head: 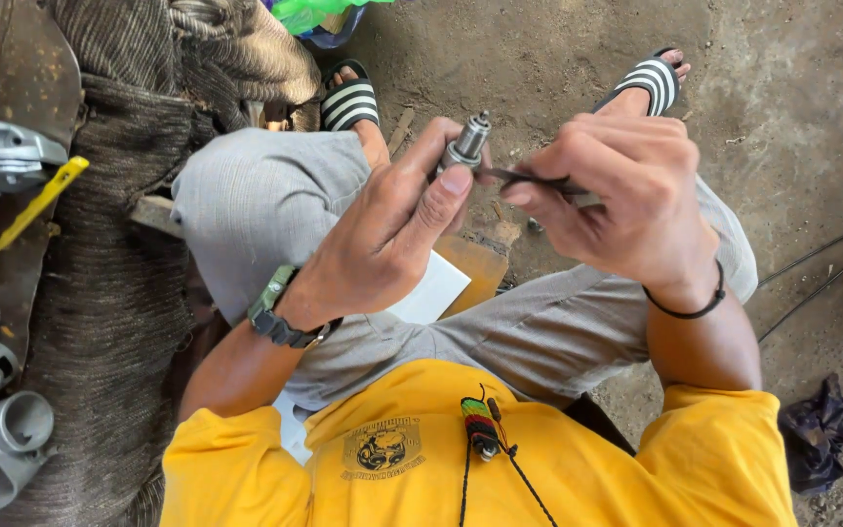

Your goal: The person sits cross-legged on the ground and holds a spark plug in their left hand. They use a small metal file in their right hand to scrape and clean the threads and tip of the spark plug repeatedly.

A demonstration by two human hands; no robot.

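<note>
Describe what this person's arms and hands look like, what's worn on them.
Both arms are bare below short yellow sleeves. The left hand has a wristwatch with an olive-green and black band. The right hand has a thin black cord bracelet at the wrist. No gloves or rings show.

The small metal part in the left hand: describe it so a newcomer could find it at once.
Start at the grey-trousered knees mid-frame. Above them the left hand pinches a spark plug upright. It is the only small silvery threaded piece here; the right hand holds a thin dark tool against it.
</note>
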